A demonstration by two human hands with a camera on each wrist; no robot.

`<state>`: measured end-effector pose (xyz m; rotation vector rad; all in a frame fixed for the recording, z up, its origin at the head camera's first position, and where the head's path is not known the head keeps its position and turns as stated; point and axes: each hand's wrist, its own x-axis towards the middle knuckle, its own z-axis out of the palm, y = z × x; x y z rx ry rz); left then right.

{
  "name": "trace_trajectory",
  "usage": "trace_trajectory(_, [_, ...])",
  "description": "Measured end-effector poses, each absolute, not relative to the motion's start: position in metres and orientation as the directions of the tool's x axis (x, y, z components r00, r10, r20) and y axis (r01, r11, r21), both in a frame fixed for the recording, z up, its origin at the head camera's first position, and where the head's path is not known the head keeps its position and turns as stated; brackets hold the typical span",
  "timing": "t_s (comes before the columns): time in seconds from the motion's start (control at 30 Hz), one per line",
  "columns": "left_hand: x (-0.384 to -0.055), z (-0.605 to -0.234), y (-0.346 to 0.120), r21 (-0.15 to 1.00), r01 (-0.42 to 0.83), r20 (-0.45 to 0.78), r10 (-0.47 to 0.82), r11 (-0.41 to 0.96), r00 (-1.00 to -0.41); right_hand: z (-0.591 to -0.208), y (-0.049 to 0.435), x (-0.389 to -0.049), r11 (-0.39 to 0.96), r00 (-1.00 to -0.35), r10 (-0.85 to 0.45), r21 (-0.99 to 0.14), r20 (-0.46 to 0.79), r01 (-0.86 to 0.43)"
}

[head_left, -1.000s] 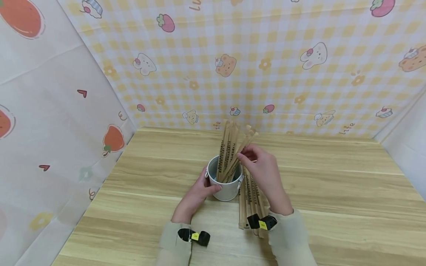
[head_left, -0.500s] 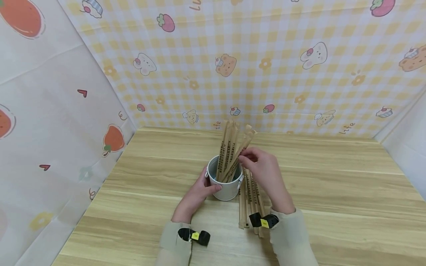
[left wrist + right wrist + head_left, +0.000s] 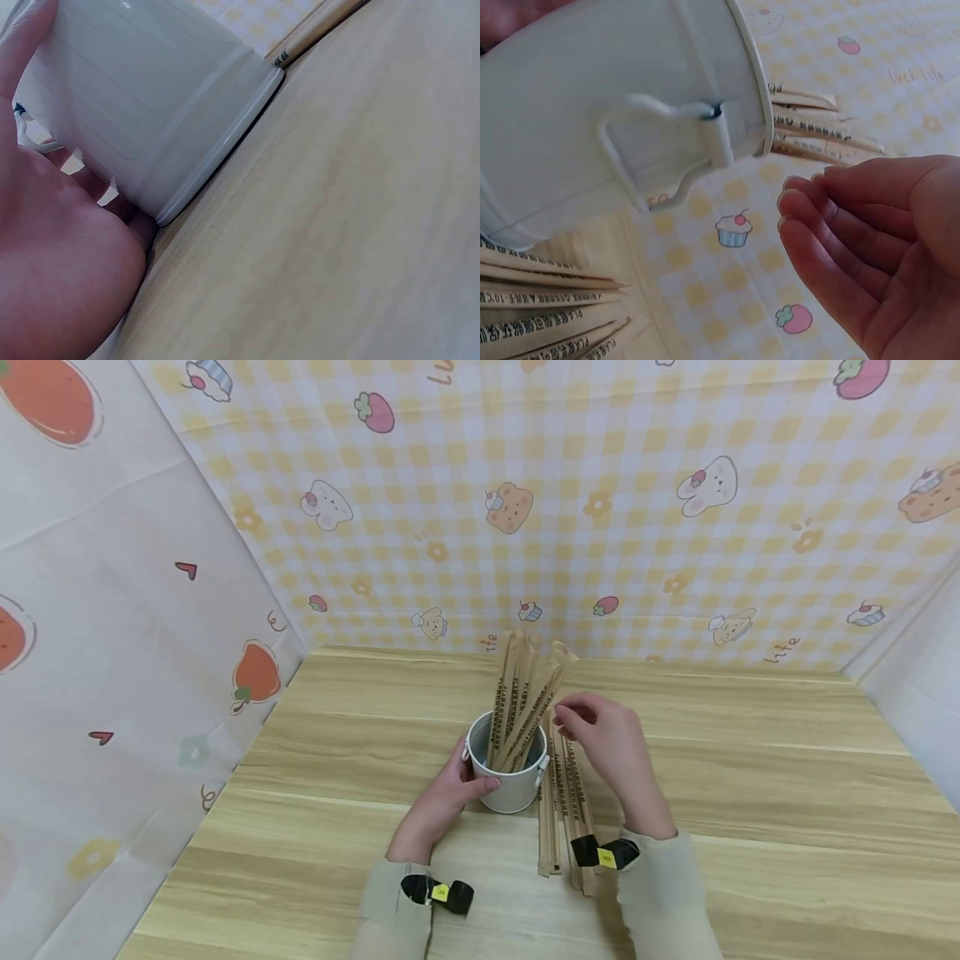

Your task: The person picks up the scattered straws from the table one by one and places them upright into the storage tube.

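Note:
A small white metal bucket [image 3: 512, 795] stands on the wooden table, and several paper-wrapped straws [image 3: 516, 681] lean out of its top in two loose clusters. My left hand [image 3: 450, 793] grips the bucket from the left, thumb across its front and fingers round the side; the left wrist view shows the palm [image 3: 60, 262] close to its base. To the right of the rim, my right hand [image 3: 609, 739] is raised with relaxed, slightly bent fingers and nothing between them. In the right wrist view its fingertips sit apart from the bucket's small side handle [image 3: 667, 150].
More wrapped straws [image 3: 549, 847] with dark printing lie on the table just right of the bucket, partly under my right wrist. Behind the table [image 3: 750, 760] hangs a yellow checked cloth [image 3: 637, 560]; a white patterned cloth [image 3: 142, 652] borders the left side.
My right hand has let go of a straw leaning in the bucket and drawn back to the right. The left hand and the bucket have stayed in place.

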<state>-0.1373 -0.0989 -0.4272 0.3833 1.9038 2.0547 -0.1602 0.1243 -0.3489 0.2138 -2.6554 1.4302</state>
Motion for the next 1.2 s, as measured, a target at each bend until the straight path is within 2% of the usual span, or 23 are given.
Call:
trace_trajectory(0.3, [-0.138, -0.427, -0.099, 0.997, -0.042, -0.012, 0.404, -0.065, -0.915, -0.367, 0.135, -0.169, 0.655, -0.989, -0.063, -0.742, 0.133, -0.142])
trace_trajectory(0.5, [-0.138, -0.427, -0.099, 0.996, -0.050, -0.015, 0.407, -0.075, -0.913, -0.386, 0.142, -0.176, 0.750, -0.996, -0.092, -0.658, 0.002, -0.070])
trace_trajectory(0.7, [-0.137, -0.426, -0.098, 0.996, -0.054, -0.020, 0.407, -0.072, -0.913, -0.403, 0.146, -0.180, 0.774, -0.989, -0.111, -0.632, -0.103, -0.021])
trace_trajectory(1.2, [-0.138, -0.428, -0.099, 0.996, -0.044, -0.010, 0.409, -0.073, -0.913, -0.415, 0.144, -0.181, 0.792, -0.986, -0.111, -0.610, -0.120, -0.015])
